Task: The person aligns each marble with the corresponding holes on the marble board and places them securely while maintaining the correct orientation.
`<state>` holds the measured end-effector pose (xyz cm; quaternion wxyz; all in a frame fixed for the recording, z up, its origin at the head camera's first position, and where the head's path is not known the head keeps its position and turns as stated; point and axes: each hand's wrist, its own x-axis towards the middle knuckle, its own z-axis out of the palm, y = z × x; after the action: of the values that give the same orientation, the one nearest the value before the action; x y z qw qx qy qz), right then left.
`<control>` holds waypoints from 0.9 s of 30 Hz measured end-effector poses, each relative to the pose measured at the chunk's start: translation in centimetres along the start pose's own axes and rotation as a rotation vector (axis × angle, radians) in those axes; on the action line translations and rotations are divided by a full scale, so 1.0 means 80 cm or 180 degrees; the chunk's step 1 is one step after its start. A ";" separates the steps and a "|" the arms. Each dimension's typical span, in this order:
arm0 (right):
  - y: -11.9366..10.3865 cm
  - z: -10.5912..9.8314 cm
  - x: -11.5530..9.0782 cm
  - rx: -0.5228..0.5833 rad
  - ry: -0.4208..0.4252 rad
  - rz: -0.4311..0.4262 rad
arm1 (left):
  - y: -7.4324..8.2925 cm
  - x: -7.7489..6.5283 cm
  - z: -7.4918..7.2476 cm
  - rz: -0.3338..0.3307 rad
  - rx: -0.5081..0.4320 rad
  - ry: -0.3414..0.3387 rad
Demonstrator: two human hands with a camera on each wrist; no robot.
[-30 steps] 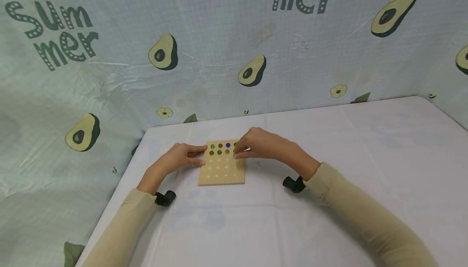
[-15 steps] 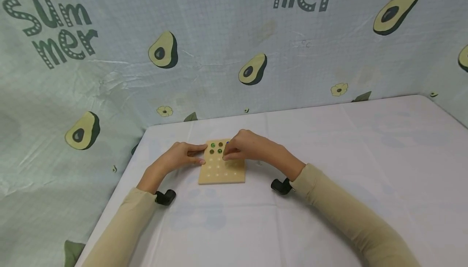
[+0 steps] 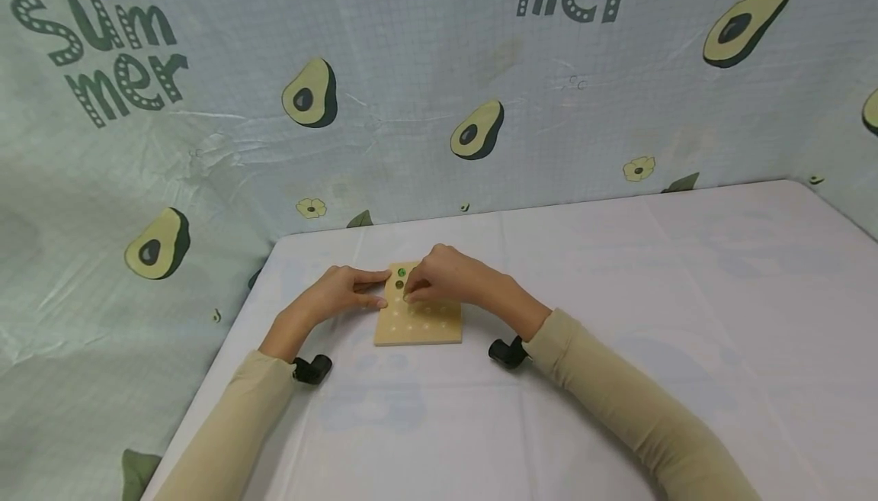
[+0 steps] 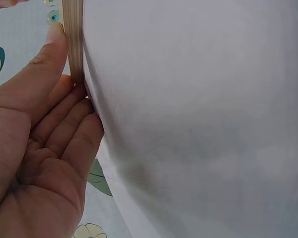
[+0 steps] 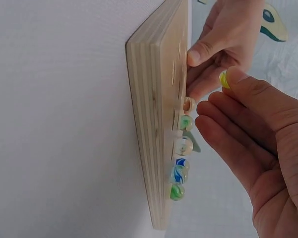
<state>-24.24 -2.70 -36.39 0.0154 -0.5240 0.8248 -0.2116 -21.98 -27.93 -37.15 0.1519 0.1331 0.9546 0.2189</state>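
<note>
A square wooden board (image 3: 418,335) with rows of shallow hollows lies on the white cloth. My left hand (image 3: 339,290) touches its left edge, the thumb and index fingertips set apart there. Over the board, my right hand (image 3: 446,276) pinches a yellow marble (image 5: 223,79) between thumb and fingertips, just off the board's face in the right wrist view. A green marble (image 3: 401,272) and a brownish marble (image 3: 399,284) show in the left column; the right hand hides those beside them. Blue-swirled (image 5: 179,173) and clear marbles (image 5: 184,145) sit in hollows too.
White cloth (image 3: 617,295) covers the table around the board. Behind it hangs a pale curtain (image 3: 384,66) printed with avocados. A black wrist camera (image 3: 507,352) sits under the right wrist, and another black camera (image 3: 313,369) under the left.
My right hand has moved left across the board, from its right side to near the left column, covering marbles that were visible before. The left hand and board stay put.
</note>
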 end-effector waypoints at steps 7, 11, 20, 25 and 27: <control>-0.001 0.004 0.006 0.0019 0.0034 0.0026 | 0.000 0.000 0.000 -0.0036 -0.0026 -0.0043; -0.002 0.005 0.010 0.0051 0.0051 0.0064 | -0.001 0.000 0.000 -0.0036 -0.0019 -0.0028; -0.001 0.009 0.013 0.0065 -0.0004 0.0173 | 0.000 -0.001 -0.001 -0.0096 -0.0061 -0.0067; -0.002 0.009 0.016 0.0049 0.0004 0.0149 | 0.001 -0.001 -0.001 -0.0050 -0.0055 -0.0068; -0.003 0.009 0.018 0.0036 0.0003 0.0124 | 0.001 -0.001 -0.002 -0.0039 -0.0055 -0.0064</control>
<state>-24.53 -4.23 -36.66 0.0220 -0.5076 0.8337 -0.2162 -21.97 -27.97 -37.00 0.1641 0.1280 0.9519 0.2249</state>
